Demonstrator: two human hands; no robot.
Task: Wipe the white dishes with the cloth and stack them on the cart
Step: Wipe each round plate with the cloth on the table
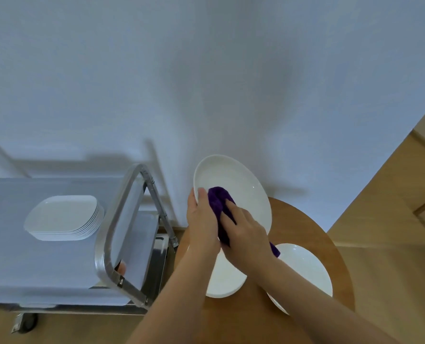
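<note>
The left hand (202,219) grips the near-left rim of a white oval dish (233,184), thumb curled over the rim, holding it tilted and raised above the far edge of the round wooden table (313,224). The right hand (246,234) presses a purple cloth (217,198) against the inner face of that dish, fingers curled over the cloth and gripping it; a tail of cloth shows behind the wrist.

Two further white dishes lie flat on the tabletop: one (227,279) near the left edge, partly covered by the left forearm, and one (303,266) toward the right edge, partly covered by the right forearm.

The metal cart (122,219) stands just left of the table. A stack of white rectangular plates (65,218) sits on its top shelf, toward the middle, well apart from the handle
</note>
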